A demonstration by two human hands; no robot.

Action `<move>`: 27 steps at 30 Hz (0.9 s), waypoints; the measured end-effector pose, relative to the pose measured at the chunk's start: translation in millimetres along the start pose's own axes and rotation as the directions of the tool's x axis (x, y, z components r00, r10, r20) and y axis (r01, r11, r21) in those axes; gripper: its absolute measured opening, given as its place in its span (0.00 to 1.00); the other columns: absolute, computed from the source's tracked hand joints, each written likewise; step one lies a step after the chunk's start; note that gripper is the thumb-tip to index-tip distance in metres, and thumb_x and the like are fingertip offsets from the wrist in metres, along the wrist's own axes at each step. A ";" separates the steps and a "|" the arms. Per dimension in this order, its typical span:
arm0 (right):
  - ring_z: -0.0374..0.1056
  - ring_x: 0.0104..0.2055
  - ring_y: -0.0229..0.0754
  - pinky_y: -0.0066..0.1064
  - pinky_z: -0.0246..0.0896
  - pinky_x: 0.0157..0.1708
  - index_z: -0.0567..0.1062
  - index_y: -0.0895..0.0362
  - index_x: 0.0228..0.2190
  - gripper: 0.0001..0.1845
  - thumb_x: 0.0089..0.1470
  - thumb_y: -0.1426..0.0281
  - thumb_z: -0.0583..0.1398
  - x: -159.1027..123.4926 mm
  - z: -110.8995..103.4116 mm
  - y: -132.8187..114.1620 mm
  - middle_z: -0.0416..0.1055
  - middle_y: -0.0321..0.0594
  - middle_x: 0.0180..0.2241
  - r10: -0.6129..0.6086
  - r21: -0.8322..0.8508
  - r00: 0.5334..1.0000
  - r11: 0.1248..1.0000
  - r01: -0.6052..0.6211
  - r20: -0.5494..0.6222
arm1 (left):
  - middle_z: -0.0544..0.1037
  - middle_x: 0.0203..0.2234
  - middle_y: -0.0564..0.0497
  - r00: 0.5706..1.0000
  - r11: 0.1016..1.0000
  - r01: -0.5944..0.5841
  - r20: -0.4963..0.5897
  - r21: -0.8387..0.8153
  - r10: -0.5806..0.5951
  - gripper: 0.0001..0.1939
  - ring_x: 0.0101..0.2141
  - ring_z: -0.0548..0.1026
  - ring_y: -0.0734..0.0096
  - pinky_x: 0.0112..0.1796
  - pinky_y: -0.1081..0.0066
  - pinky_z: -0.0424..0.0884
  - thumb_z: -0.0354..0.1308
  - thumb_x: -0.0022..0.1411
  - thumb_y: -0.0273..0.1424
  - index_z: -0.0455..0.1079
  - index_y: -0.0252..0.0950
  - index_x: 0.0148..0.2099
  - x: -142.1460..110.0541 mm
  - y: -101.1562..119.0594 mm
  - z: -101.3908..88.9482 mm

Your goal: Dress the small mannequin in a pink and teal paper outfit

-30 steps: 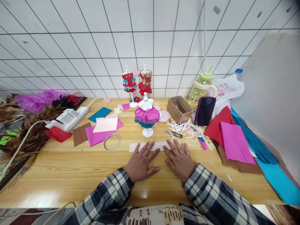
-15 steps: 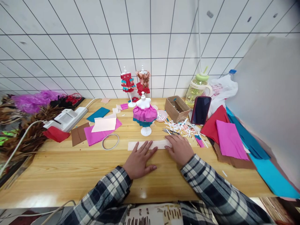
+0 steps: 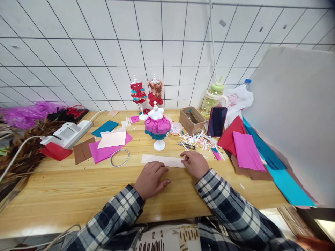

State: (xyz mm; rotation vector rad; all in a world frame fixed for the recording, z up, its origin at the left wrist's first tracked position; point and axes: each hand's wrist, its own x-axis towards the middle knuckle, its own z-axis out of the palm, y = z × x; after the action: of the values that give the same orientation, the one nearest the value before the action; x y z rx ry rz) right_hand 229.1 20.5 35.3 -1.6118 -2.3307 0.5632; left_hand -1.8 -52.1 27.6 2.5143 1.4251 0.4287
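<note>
A pale pink crepe paper strip (image 3: 167,160) lies flat across the table in front of me. My left hand (image 3: 152,179) rests at its near edge, open, with fingers loosely bent and the thumb apart. At the strip's right end my right hand (image 3: 195,164) has its thumb and forefinger closed on the paper; the exact grip is partly hidden. Just behind the strip stands a small white mannequin (image 3: 156,113) in a magenta and teal paper skirt (image 3: 157,126). Thread snips (image 3: 188,146) lie beyond my right hand. To the left is a thin tape ring (image 3: 119,158).
Two dressed mannequins (image 3: 138,92) stand by the tiled wall. On the right are a wooden box (image 3: 192,122), paper scraps (image 3: 195,139), a phone (image 3: 217,121), a bottle (image 3: 212,99) and coloured paper (image 3: 247,151). More paper (image 3: 112,138) and a power strip (image 3: 69,134) lie left.
My left hand has slid back off the strip towards me, its fingers bending. My right fingers have curled in at the strip's right end. The whole view has shifted slightly.
</note>
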 end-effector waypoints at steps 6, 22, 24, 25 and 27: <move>0.67 0.39 0.42 0.34 0.57 0.43 0.77 0.53 0.34 0.10 0.62 0.67 0.55 -28.2 14.5 -21.6 0.75 0.40 0.34 -0.260 0.003 0.906 0.961 0.277 -0.334 | 0.76 0.28 0.47 0.996 0.830 0.082 0.006 -0.552 -0.094 0.28 0.32 0.73 0.65 0.37 0.66 0.69 0.39 0.68 0.49 0.75 0.36 0.36 0.1 7.7 1.4; 0.67 0.46 0.44 0.37 0.61 0.48 0.73 0.55 0.43 0.13 0.55 0.66 0.60 -42.1 33.4 -52.5 0.75 0.42 0.42 -0.339 0.203 0.870 0.881 0.427 -0.357 | 0.71 0.22 0.52 0.931 0.769 0.223 -0.104 -0.599 -0.351 0.18 0.28 0.69 0.69 0.32 0.70 0.64 0.50 0.65 0.41 0.69 0.36 0.28 -4.1 3.7 5.3; 0.69 0.45 0.44 0.36 0.63 0.48 0.73 0.55 0.43 0.14 0.55 0.65 0.61 -40.7 34.2 -50.2 0.75 0.42 0.42 -0.314 0.251 0.902 0.886 0.391 -0.297 | 0.71 0.22 0.52 0.933 0.778 0.227 -0.097 -0.585 -0.346 0.18 0.27 0.68 0.69 0.31 0.70 0.63 0.51 0.64 0.41 0.69 0.36 0.26 -3.8 3.9 4.6; 0.69 0.44 0.43 0.35 0.64 0.46 0.74 0.55 0.43 0.14 0.55 0.65 0.62 -40.2 34.8 -49.4 0.76 0.41 0.41 -0.300 0.285 0.918 0.885 0.369 -0.259 | 0.72 0.22 0.52 0.937 0.784 0.227 -0.091 -0.578 -0.339 0.18 0.27 0.69 0.69 0.31 0.71 0.63 0.51 0.64 0.41 0.69 0.37 0.26 -3.6 4.2 4.5; 0.71 0.41 0.42 0.33 0.66 0.42 0.75 0.54 0.42 0.14 0.53 0.64 0.64 -39.7 36.4 -49.1 0.77 0.39 0.38 -0.272 0.372 0.947 0.872 0.318 -0.171 | 0.73 0.23 0.52 0.944 0.798 0.216 -0.089 -0.563 -0.318 0.18 0.28 0.69 0.69 0.31 0.71 0.64 0.51 0.64 0.41 0.69 0.37 0.27 -3.4 4.4 4.8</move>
State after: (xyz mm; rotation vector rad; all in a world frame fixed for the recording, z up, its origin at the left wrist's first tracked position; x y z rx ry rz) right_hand 187.1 -38.1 25.2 -1.0522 -2.1455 0.7864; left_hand 1.7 -57.5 24.1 1.8208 1.4344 0.8847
